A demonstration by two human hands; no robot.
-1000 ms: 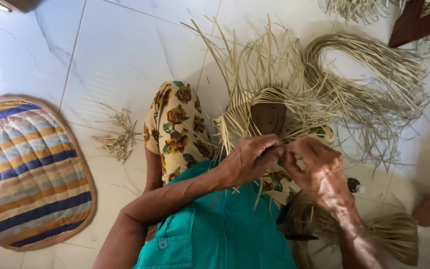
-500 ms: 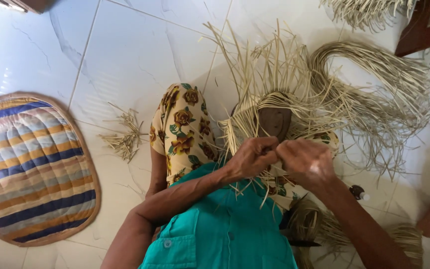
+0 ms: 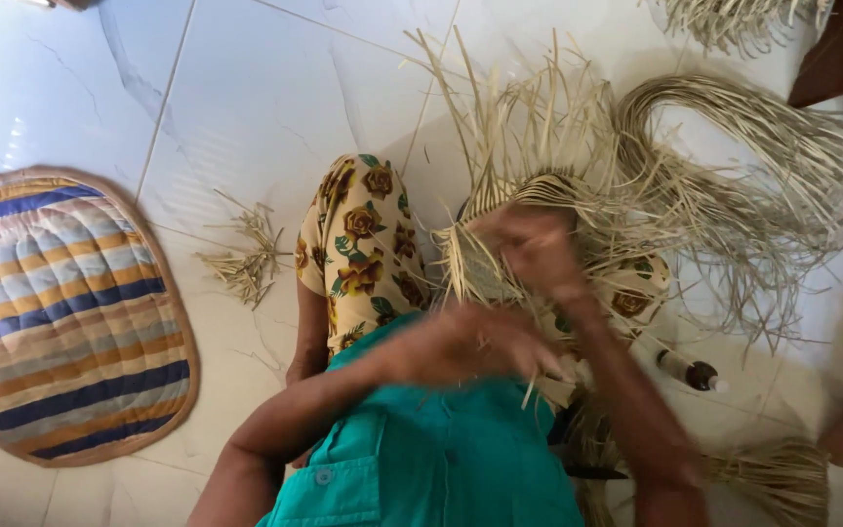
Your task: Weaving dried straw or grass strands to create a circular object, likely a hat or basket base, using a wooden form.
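Half-woven straw piece (image 3: 500,263) is resting on the person's lap over the floral-print knee (image 3: 363,244), loose strands fanning outward. Right hand (image 3: 534,249) is lying on the weave, blurred; grip cannot be told. Left hand (image 3: 475,342) is hovering just below, fingers blurred, grip unclear. White tiled floor (image 3: 246,98) is carrying a striped mat (image 3: 60,312) at the left edge, straw scraps (image 3: 246,259) between, and a looped straw bundle (image 3: 753,166) on the right.

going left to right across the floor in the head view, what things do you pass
striped oval mat → small pile of straw scraps → floral-clad knee → half-woven straw piece under the blurred right hand → looped bundle of long straw strands → dark wooden furniture leg
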